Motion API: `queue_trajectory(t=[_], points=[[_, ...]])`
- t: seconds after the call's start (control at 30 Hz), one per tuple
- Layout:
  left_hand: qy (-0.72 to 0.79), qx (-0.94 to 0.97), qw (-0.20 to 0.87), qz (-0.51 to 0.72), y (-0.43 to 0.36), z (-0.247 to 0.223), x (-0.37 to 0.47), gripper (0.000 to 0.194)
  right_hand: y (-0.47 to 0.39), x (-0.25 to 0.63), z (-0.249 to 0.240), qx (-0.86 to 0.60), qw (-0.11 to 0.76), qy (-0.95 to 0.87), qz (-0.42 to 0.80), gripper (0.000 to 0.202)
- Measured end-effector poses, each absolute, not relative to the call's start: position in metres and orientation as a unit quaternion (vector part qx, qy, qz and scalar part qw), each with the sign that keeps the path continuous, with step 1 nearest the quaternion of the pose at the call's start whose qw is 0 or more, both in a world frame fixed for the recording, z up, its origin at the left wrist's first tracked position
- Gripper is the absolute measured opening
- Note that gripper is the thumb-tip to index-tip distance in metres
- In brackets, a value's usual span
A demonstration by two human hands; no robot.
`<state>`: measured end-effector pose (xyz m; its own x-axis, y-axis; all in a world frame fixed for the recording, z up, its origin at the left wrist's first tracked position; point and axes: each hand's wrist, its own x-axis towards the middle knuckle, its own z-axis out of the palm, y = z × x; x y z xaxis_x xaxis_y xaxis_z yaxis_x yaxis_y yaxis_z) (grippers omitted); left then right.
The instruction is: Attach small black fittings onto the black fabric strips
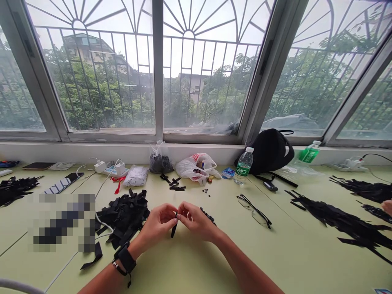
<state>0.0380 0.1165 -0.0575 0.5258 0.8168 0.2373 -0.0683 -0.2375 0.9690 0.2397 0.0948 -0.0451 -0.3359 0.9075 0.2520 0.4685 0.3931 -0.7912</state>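
Note:
A short black fabric strip (173, 232) hangs down between my two hands over the green table. My left hand (159, 221), below a wrist with a black watch, pinches its upper end. My right hand (197, 222) meets it there with fingertips closed on the same end; any small part between the fingers is hidden. Left of my hands lies a heap of black strips (127, 214), with one loose strip (92, 258) nearer to me. Small dark pieces (208, 215) lie partly hidden behind my right hand.
Eyeglasses (254, 210) lie to the right, below a water bottle (244, 165) and a black bag (269, 151). Plastic bags (196, 167) line the back. A white cable (99, 220) crosses the left side. At the right edge, another person's hand (387, 206) is near black strips (333, 216).

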Motion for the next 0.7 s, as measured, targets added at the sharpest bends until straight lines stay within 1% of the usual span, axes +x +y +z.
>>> queue_trajectory(t=[0.27,0.57,0.7], points=[[0.287,0.682,0.534,0.410,0.1143,-0.0516,0.0377,0.024,0.0955,0.2395,-0.0467,-0.435,0.376,-0.737,0.355,0.013],[0.277,0.683,0.538,0.408,0.1146,-0.0546,0.0374,0.029,0.0974,0.2400,-0.0479,-0.413,0.408,-0.713,0.392,0.022],[0.274,0.672,0.551,0.412,0.1136,-0.0550,0.0385,0.033,0.0972,0.2394,-0.0462,-0.414,0.411,-0.708,0.398,0.027]])
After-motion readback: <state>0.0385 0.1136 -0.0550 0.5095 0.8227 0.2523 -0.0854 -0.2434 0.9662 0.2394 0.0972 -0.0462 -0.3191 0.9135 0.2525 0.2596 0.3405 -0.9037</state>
